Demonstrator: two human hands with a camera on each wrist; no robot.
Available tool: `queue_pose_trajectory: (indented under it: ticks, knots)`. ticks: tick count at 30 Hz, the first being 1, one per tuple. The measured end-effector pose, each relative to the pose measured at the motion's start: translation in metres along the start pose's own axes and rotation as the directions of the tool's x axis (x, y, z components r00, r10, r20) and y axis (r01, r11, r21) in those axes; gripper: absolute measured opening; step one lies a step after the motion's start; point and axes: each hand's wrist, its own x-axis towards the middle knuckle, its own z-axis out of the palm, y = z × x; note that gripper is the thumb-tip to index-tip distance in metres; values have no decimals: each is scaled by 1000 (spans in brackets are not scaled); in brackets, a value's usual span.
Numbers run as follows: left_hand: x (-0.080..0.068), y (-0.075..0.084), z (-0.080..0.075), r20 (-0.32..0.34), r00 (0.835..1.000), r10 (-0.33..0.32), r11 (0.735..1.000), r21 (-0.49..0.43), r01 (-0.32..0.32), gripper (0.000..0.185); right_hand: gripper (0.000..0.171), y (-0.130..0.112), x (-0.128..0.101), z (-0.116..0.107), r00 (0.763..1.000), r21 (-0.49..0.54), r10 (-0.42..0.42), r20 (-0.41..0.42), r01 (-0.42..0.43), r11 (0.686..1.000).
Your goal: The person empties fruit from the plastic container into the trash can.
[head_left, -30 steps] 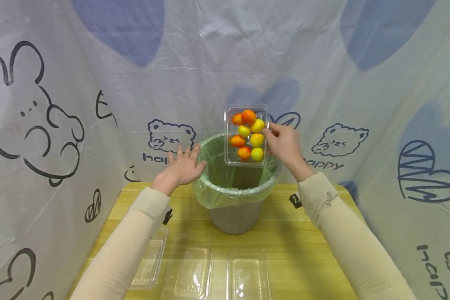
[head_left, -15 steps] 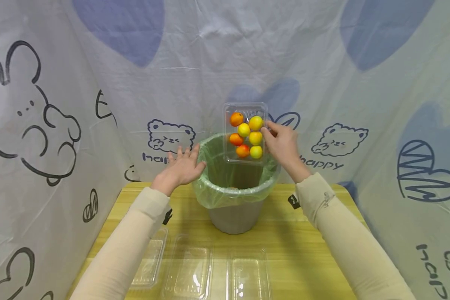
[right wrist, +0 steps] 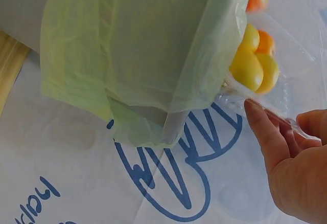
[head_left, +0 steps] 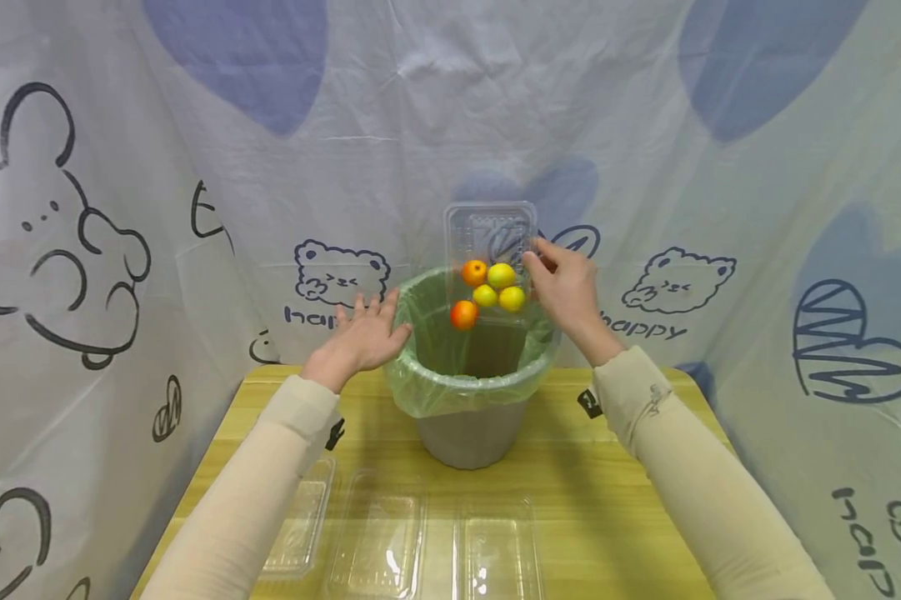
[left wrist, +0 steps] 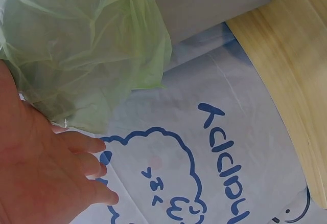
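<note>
My right hand [head_left: 566,283] pinches the right rim of a clear plastic container [head_left: 488,221], which is steeply tilted above a trash bin [head_left: 471,437] lined with a green bag [head_left: 420,392]. Several small yellow fruits [head_left: 512,298] and orange fruits [head_left: 475,272] are bunched at its lower part; one orange fruit [head_left: 463,315] is lowest, near the bottom edge. In the right wrist view, thumb and fingers clasp the container's edge [right wrist: 278,116]. My left hand [head_left: 367,333] has its fingers spread at the bin's left rim, touching the green bag [left wrist: 87,45] in the left wrist view.
Three clear plastic containers, a left one [head_left: 300,525], a middle one [head_left: 378,533] and a right one [head_left: 498,542], lie on the wooden table [head_left: 600,500] in front of the bin. A printed white curtain [head_left: 450,100] surrounds the table on three sides.
The container has tilted more steeply, and its fruits have slid downward. Fewer fruits show in it than before; some have dropped out toward the bin. My left hand has stayed put.
</note>
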Motion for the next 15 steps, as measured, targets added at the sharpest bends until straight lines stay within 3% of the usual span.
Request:
queue_pose_trajectory:
  ticks: [15]
  knots:
    - [1,1,-1,1,1000,3,1000,2,-3,77,44,0,1,-4,999,8,-47,-25,47,999]
